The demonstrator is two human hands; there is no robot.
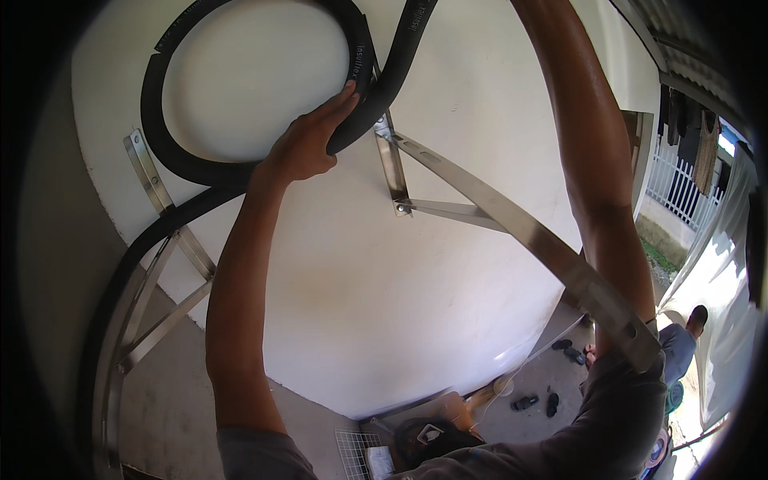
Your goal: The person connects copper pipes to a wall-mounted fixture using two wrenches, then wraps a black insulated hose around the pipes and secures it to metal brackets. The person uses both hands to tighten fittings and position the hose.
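Observation:
A thick black foam-insulated pipe bends into a large loop against the white wall, with one end part rising to the top edge and another curving down at the left. My left hand is closed round the pipe at the loop's lower right, fingers pointing up along it. My right forearm reaches up past the top edge, so the right hand is out of sight. Just below my left hand's grip, a metal wall bracket is fixed to the wall, its long slotted arm slanting toward me.
A second metal bracket stands at the left, the pipe crossing it. On the floor below lie several sandals, a wire rack and a dark bag. Another person is at the lower right, near a white curtain.

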